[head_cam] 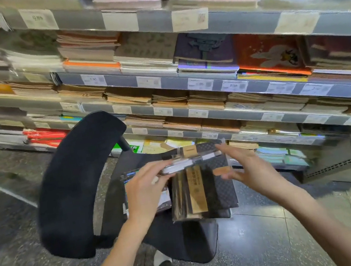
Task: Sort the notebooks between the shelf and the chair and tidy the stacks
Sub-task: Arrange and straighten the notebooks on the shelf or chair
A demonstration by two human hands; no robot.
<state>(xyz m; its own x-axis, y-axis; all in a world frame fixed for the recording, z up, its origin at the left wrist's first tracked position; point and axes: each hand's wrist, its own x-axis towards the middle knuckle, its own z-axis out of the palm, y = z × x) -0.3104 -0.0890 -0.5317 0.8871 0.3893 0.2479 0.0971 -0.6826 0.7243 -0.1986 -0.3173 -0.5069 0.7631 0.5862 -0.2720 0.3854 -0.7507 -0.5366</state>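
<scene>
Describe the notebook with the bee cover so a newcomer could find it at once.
Start at the black office chair, then look up and right along the shelf behind it. The bee notebook tops a stack right of the dark purple notebooks. Its red-orange cover with a pale-winged bee is unlike any neighbour's.

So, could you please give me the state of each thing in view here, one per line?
Left hand: grips one end of a bundle of notebooks.
Right hand: open, fingers spread by the bundle's other end.
Bundle of notebooks: held above the chair.
Dark notebooks: stacked on the chair seat.
Chair: upright before the shelf.
Shelf: full of stacked notebooks.
</scene>
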